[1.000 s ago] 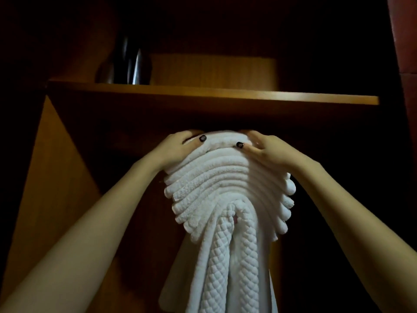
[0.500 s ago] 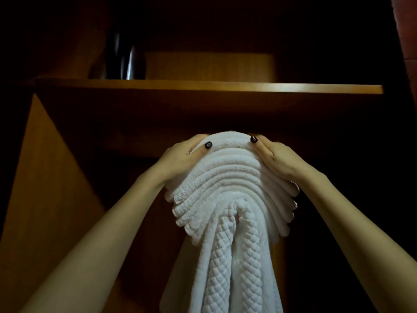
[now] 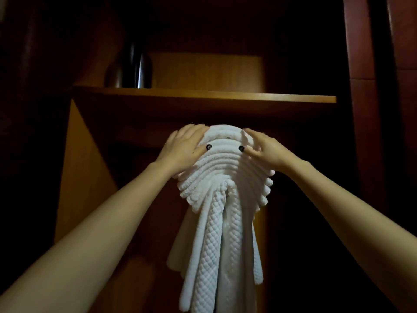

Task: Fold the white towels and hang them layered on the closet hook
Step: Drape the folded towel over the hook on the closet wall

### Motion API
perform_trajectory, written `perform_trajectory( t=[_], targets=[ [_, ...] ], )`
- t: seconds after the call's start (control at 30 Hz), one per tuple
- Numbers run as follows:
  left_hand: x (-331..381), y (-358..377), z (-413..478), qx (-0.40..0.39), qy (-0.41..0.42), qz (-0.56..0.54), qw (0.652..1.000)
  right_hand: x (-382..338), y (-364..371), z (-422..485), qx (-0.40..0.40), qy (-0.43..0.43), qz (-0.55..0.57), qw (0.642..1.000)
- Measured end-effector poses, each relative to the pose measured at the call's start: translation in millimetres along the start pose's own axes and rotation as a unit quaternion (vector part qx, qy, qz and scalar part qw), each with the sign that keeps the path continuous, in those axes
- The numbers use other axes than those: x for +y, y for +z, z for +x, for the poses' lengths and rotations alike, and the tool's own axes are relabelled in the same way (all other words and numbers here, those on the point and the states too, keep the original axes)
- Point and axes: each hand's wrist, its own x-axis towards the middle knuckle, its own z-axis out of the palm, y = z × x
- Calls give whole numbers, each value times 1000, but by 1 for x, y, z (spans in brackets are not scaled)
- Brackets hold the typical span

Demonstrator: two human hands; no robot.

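The layered white towels hang below the far shelf, hook hidden, left hand and right hand pressing loose-fingered on top; apparently only smoothing is left

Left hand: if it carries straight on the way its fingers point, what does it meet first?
The left hand lies on the towels; straight on, it likely slides over their crown toward the underside of the shelf. Depth unclear.
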Motion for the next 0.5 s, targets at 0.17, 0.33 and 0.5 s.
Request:
perform_trajectory(
  t=[0.17,0.33,0.5],
  targets=[
    [11,-26,-59,39,-21,-26,999,-43,0,-68,-32,-50,-19,998],
    [2,-47,-167,-79,-21,46,996,-105,33,-141,-108,-69,-25,991],
    [-17,-76,-290,-175,-66,61,980,-169,92,-200,-190,-58,-41,979]
  ],
)
